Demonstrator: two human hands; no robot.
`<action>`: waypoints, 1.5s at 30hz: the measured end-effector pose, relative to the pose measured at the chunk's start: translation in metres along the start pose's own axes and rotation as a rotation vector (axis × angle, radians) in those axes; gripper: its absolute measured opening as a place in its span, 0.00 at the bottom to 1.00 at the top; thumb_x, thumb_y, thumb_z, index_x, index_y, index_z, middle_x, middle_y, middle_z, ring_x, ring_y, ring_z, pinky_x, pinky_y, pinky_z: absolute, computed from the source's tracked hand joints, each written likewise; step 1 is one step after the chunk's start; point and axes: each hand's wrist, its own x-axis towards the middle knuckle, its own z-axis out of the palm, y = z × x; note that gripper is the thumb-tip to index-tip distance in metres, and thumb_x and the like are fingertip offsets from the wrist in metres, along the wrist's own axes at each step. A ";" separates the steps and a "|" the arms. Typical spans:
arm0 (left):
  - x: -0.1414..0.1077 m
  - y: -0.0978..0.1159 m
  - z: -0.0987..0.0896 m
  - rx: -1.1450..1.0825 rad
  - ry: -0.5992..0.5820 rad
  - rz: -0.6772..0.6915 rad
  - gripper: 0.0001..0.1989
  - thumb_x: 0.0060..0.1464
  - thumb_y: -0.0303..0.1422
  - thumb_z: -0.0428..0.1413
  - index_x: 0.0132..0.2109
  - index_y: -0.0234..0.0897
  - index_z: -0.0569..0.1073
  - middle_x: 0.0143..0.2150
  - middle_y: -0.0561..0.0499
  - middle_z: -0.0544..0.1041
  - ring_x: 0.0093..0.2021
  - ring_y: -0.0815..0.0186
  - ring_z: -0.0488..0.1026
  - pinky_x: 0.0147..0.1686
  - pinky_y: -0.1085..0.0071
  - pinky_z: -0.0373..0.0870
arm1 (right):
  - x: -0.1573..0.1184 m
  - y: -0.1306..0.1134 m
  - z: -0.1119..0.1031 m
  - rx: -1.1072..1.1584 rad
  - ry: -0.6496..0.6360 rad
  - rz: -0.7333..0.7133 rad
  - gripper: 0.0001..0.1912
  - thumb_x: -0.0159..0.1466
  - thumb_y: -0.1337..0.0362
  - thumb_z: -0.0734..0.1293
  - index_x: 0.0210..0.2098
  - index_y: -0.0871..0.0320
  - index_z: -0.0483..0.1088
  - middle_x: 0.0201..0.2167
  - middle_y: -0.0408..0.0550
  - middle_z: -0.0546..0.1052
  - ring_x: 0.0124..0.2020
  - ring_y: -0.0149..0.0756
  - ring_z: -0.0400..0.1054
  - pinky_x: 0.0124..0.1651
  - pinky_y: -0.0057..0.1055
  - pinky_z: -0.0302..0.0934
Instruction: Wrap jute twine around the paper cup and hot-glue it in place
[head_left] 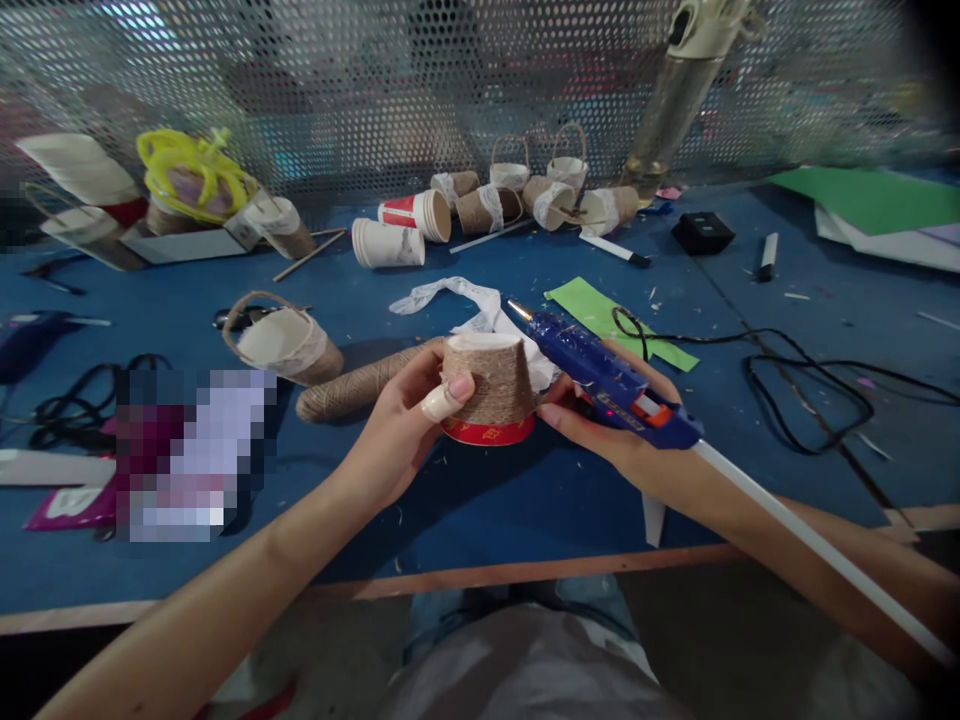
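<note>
A paper cup wrapped in brown twine (491,385), its red rim facing down, is held in my left hand (420,405), whose thumb has a tan bandage. My right hand (600,410) holds a blue glue gun (592,365) with a long white glue stick in its back; the nozzle points to the upper left, above the cup. Fingertips of my right hand are beside the cup's lower right side. Behind the cup lies crumpled white lace (469,300). A twine roll (360,385) lies left of the cup, partly behind my left hand.
A small handled basket (289,345) stands at left. Several small baskets (551,200) and stacked paper cups (390,245) lie along the back by a perforated metal screen (375,90). Green paper (592,310) and black cable (810,400) are at right on the blue table (480,520).
</note>
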 end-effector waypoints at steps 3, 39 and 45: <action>0.000 0.000 0.000 0.004 -0.004 -0.005 0.15 0.56 0.42 0.69 0.47 0.40 0.82 0.51 0.45 0.84 0.53 0.53 0.81 0.51 0.65 0.77 | 0.000 0.001 0.000 0.017 -0.008 0.012 0.11 0.62 0.64 0.79 0.40 0.50 0.75 0.34 0.40 0.82 0.32 0.34 0.78 0.37 0.34 0.78; -0.005 0.004 0.001 -0.087 -0.046 -0.037 0.21 0.56 0.47 0.67 0.52 0.40 0.84 0.52 0.43 0.85 0.61 0.44 0.78 0.61 0.52 0.74 | 0.007 0.012 0.002 -0.020 0.054 0.003 0.13 0.60 0.67 0.80 0.38 0.51 0.74 0.35 0.39 0.80 0.34 0.32 0.76 0.40 0.31 0.72; -0.010 0.000 -0.004 -0.094 -0.240 -0.062 0.28 0.48 0.46 0.72 0.55 0.41 0.83 0.55 0.43 0.85 0.59 0.43 0.79 0.59 0.52 0.74 | 0.008 0.020 0.000 -0.015 -0.004 0.022 0.13 0.57 0.66 0.81 0.37 0.51 0.75 0.33 0.40 0.81 0.32 0.37 0.77 0.37 0.35 0.74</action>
